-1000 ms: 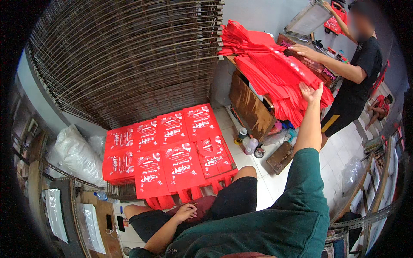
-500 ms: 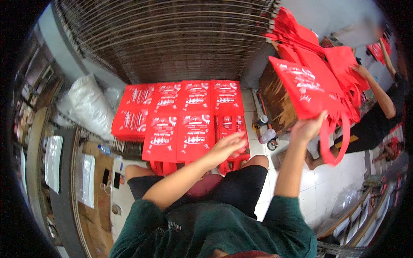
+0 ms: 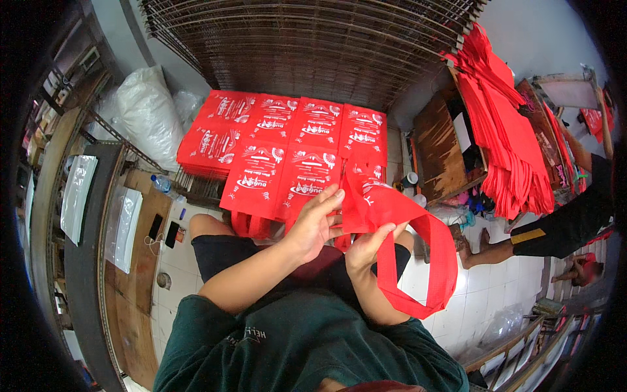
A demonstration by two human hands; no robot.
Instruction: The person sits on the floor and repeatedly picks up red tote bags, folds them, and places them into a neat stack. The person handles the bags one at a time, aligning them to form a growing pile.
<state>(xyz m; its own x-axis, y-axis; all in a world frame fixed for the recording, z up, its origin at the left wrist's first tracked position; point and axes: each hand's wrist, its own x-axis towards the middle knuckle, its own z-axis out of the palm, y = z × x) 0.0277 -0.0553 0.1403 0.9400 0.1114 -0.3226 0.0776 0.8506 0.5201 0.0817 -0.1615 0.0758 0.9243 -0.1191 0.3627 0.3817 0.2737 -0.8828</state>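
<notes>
A red non-woven tote bag (image 3: 375, 204) with white print is in front of me, tilted and partly folded. My right hand (image 3: 371, 251) grips it close to the handle end, and its wide loop handle (image 3: 444, 261) hangs to the right. My left hand (image 3: 318, 225) is at the bag's left edge, fingers stretched and apart, the fingertips against the fabric. Beyond my hands, stacks of printed red bags (image 3: 253, 175) lie side by side in two rows, handles of the near ones pointing toward me. The held bag covers the near right stack.
A wire drying rack (image 3: 307, 46) rises behind the stacks. At right, many red bags (image 3: 503, 144) hang over a wooden cabinet (image 3: 441, 147), near another person's leg (image 3: 486, 251). At left are a white plastic sack (image 3: 151, 108), a bench with phones (image 3: 171, 234) and a bottle (image 3: 163, 185).
My right hand has brought the bag from the cabinet side at right to the front of me. The left hand has moved slightly left, now against the bag. My view has shifted.
</notes>
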